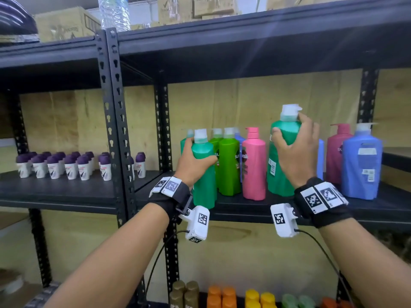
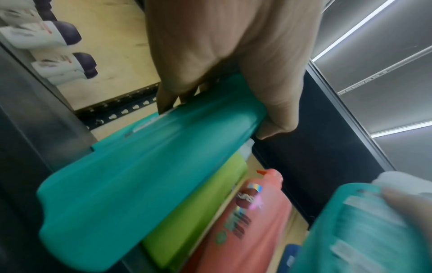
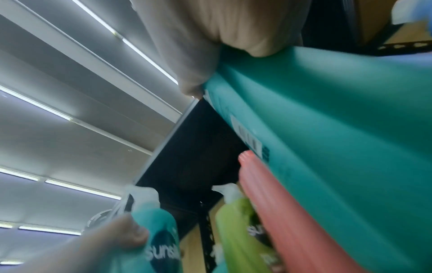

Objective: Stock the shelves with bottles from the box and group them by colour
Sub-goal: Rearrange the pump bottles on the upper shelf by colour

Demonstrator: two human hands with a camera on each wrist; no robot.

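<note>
My left hand (image 1: 195, 162) grips a teal pump bottle (image 1: 203, 174) at the left end of the row, its base hanging just past the shelf's front edge (image 1: 244, 215). That same teal bottle (image 2: 145, 177) fills the left wrist view under my left hand (image 2: 229, 73). My right hand (image 1: 293, 152) grips a second, taller-held teal bottle (image 1: 282, 156) near its shoulder, right of a pink bottle (image 1: 253, 165). In the right wrist view my right hand (image 3: 210, 42) wraps that teal bottle (image 3: 339, 138). Lime green bottles (image 1: 229, 165) stand between the left teal and the pink one.
A blue bottle (image 1: 361, 163) and a magenta bottle (image 1: 337, 152) stand at the right of the shelf. Several small purple-capped white bottles (image 1: 66, 165) fill the left bay. Black uprights (image 1: 115, 130) divide the bays. Orange and yellow bottles (image 1: 240, 296) sit on the shelf below.
</note>
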